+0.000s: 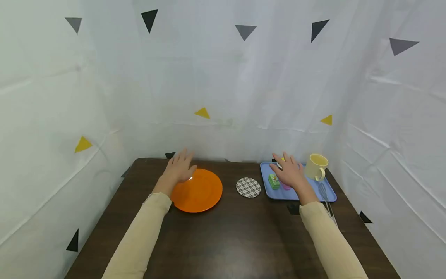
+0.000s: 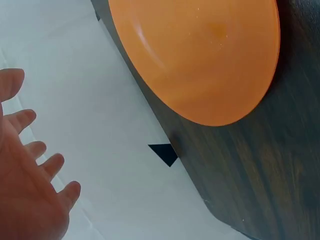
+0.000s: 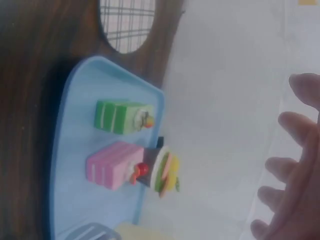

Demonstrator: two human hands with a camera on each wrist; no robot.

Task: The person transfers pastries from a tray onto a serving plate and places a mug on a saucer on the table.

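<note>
My left hand (image 1: 177, 170) hovers with spread fingers over the left rim of a round orange plate (image 1: 200, 192). Nothing is in that palm (image 2: 25, 190) in the left wrist view. Above a blue tray (image 3: 75, 200), my right hand (image 1: 290, 173) is also spread, holding nothing. On the tray are a green toy cake slice (image 3: 122, 116), a pink toy cake slice (image 3: 114, 165) and a small dark cup of fruit-topped dessert (image 3: 161, 170). The right hand partly hides the pink slice and the dessert in the head view.
A pale yellow mug (image 1: 315, 166) stands at the tray's back right corner. The whisk (image 1: 324, 193) lies across its right front edge, handle towards me. Between plate and tray is a round checked coaster (image 1: 248, 188). White curtains (image 1: 223, 77) enclose the dark wooden table (image 1: 223, 240).
</note>
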